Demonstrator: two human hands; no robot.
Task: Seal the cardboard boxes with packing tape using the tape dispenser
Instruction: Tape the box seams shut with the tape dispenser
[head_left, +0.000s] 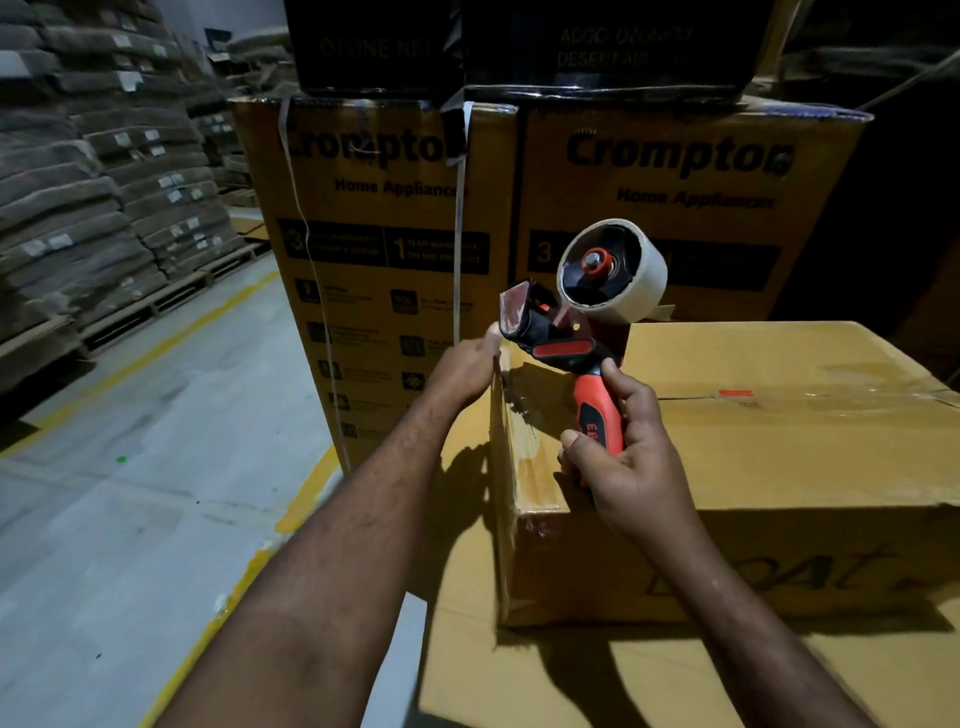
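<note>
Sacks (78, 182), grey-brown and piled high on wooden pallets, fill the far left above a grey concrete floor (130, 467) marked with yellow lines. Next stands a tall yellow cardboard carton (374, 249) printed "Crompton Home Appliances", bound with thin white straps (458, 234).

In front of it the left hand (465, 369) rests at the upper left corner of a brown cardboard box (779, 457), its back to the camera and its thumb tip just beside the dispenser's front plate. Its fingers are hidden, so I cannot tell whether they pinch anything. Glossy clear tape (524, 415) lies wrinkled over that end of the box.

A red-and-black handheld tape dispenser (563, 345) stands tilted above the same corner, carrying a pale roll of packing tape (631, 270) at its top. The right hand (628, 462) grips its red handle, with fingers and thumb curled round it.

The brown box sits on a larger flat cardboard box (519, 686), and a second yellow Crompton carton (675, 197) stands behind it.
</note>
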